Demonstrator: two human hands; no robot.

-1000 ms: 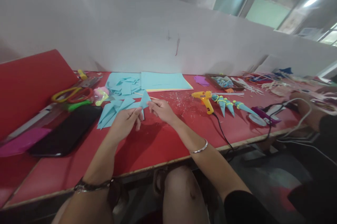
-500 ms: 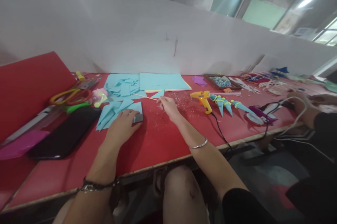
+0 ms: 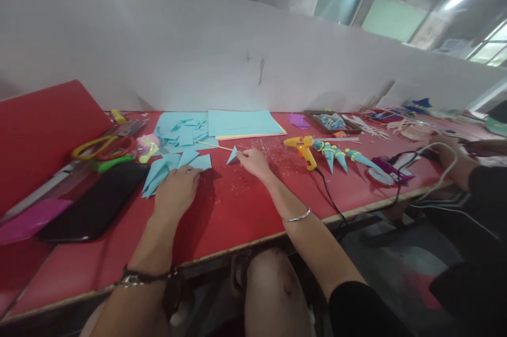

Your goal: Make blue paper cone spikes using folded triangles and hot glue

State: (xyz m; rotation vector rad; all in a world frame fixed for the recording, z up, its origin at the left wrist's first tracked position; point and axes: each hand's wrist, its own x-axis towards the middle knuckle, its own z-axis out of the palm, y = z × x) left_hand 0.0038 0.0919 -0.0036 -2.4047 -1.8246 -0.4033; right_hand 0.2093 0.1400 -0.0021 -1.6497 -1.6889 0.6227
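My right hand (image 3: 254, 164) is closed, pinching a small light-blue paper cone (image 3: 232, 156) at its fingertips, just above the red tabletop. The cone's tip points down and to the left. To the left, my left hand (image 3: 177, 189) is over a fanned pile of light-blue paper pieces (image 3: 156, 174). Its fingers are drawn in at the edge of one blue paper piece (image 3: 205, 161), partly covering it. Behind the cone lies a thin wooden stick (image 3: 214, 145), its right end close to the cone.
A yellow glue gun (image 3: 303, 149) with a black cord lies right, beside finished blue cones (image 3: 329, 155) with yellow-green trim. Blue sheets (image 3: 245, 123) and cut scraps lie behind. A black phone (image 3: 95, 202) and scissors (image 3: 95, 148) are left. A co-worker's arm (image 3: 455, 160) is far right.
My right hand has brought the blue cone down toward the front, away from the stick. The fingers of my left hand have drawn together at the paper's edge.
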